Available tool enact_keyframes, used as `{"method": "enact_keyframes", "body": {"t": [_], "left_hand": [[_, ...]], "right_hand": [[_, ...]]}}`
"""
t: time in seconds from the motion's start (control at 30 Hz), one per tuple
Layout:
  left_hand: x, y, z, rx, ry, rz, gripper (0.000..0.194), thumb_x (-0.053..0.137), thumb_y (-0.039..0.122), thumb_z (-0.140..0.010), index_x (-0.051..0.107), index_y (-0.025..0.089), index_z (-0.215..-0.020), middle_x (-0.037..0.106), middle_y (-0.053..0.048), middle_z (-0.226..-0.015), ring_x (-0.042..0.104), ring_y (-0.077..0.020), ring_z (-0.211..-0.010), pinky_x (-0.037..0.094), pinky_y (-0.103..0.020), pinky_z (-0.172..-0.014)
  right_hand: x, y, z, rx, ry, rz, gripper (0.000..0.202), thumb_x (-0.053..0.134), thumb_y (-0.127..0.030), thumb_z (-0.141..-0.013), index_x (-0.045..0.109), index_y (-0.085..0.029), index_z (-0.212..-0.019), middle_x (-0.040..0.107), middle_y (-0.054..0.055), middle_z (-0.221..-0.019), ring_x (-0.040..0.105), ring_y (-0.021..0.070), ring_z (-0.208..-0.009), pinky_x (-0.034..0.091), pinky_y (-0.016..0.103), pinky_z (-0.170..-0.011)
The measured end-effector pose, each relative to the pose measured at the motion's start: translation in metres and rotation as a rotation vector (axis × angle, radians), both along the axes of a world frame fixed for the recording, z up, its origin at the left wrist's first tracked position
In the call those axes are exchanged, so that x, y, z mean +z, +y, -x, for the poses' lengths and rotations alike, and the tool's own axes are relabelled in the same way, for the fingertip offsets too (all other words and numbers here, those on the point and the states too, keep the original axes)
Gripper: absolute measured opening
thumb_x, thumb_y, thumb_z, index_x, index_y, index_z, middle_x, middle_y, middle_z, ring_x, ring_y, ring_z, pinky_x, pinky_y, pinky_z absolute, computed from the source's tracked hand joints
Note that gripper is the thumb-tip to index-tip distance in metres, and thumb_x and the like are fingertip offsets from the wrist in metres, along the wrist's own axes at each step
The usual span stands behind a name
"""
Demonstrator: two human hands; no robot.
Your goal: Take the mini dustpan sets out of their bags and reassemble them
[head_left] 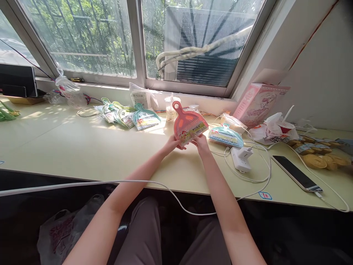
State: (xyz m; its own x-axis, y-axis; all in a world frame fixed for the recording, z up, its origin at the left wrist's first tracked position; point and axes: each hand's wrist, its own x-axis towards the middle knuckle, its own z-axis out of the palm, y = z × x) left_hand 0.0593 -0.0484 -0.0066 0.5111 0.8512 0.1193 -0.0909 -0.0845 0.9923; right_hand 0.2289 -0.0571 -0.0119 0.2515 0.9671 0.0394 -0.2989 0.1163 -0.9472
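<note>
Tabletop (82,147): pink box (255,106) near back edge, right side. Red dustpan (189,121) over the middle, left hand (172,144) and right hand (202,141) grasping its lower edge. Phone (296,173) near front edge, right; power strip (240,162) between phone and right hand.

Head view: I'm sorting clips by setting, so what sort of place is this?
Probably an indoor workroom, perhaps shared: a long table runs beneath a window, with a numbered label at its front edge.

The long desk (82,147) (sticker (265,195) at its edge), power strip (240,164) and plugged-in phone (295,173) suggest an office or workroom.
</note>
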Motion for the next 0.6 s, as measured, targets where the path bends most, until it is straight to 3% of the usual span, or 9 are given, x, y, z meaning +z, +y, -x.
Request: {"method": "enact_keyframes", "body": {"t": [0.4,0.6], "left_hand": [[-0.0011,-0.0011,-0.0005,0.022,-0.010,-0.012,0.056,0.077,0.047,-0.072,0.061,0.009,-0.109,0.075,-0.014,-0.087,0.070,-0.0192,-0.061,0.056,-0.028,-0.056],[-0.0019,0.0016,0.0000,0.076,-0.017,-0.015,0.058,0.074,0.042,-0.074,0.059,0.009,-0.118,0.075,-0.013,-0.085,0.069,-0.0190,-0.056,0.053,-0.027,-0.052]], "right_hand": [[-0.0042,0.0052,0.0027,-0.050,0.047,0.020,0.031,0.087,-0.025,-0.059,0.066,-0.016,-0.081,0.073,0.005,-0.087,0.068,0.0173,-0.073,0.063,0.032,-0.067],[-0.0040,0.0063,0.0088,-0.066,0.025,0.018,0.031,0.087,-0.027,-0.062,0.067,-0.017,-0.082,0.072,0.004,-0.086,0.069,0.0175,-0.074,0.063,0.033,-0.069]]}}
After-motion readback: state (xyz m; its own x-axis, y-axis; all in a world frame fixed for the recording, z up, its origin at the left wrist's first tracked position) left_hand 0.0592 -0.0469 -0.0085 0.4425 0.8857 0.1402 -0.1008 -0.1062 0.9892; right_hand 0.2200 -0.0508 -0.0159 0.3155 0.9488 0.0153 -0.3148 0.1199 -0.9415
